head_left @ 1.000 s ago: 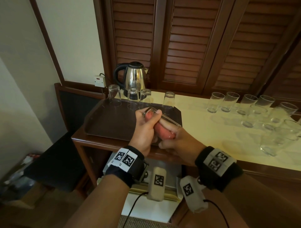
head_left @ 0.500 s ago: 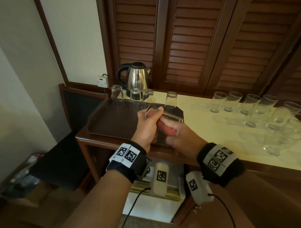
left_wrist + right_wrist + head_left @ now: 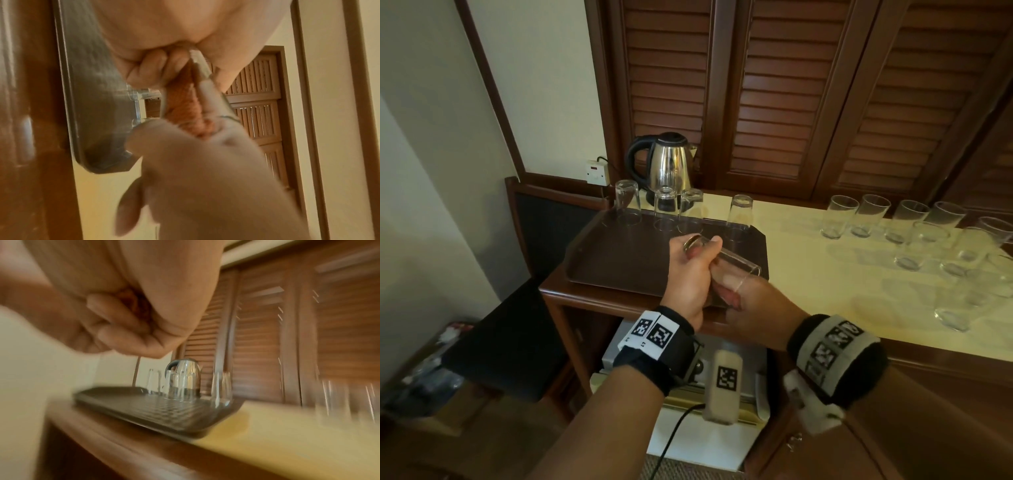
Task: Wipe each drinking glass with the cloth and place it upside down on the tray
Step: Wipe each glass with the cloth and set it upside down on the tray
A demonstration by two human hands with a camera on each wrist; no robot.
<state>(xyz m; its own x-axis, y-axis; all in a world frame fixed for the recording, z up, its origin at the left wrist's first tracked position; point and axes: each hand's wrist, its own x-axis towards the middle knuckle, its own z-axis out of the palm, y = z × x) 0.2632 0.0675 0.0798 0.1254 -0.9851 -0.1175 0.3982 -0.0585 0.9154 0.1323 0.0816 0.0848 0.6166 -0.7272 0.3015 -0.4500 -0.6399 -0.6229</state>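
My left hand point(image 3: 698, 255) grips a clear drinking glass point(image 3: 739, 262) held on its side above the near right corner of the dark brown tray point(image 3: 616, 263), base toward my thumb. My right hand point(image 3: 738, 291) holds an orange-red cloth point(image 3: 180, 105) at the glass mouth, with one finger and some cloth reaching inside. In the right wrist view the cloth point(image 3: 131, 300) is bunched in my curled fingers point(image 3: 115, 321). Several glasses point(image 3: 627, 202) stand upside down along the tray's far edge.
Several upright glasses point(image 3: 873, 216) crowd the cream counter point(image 3: 808, 274) to the right. A steel kettle point(image 3: 669, 168) stands behind the tray, with a wall socket point(image 3: 597, 173) to its left. A dark chair point(image 3: 541, 222) stands left of the cabinet.
The cloth filled the glass before; now most of the glass looks clear. My right hand has drawn back toward me. My left hand keeps its hold on the glass.
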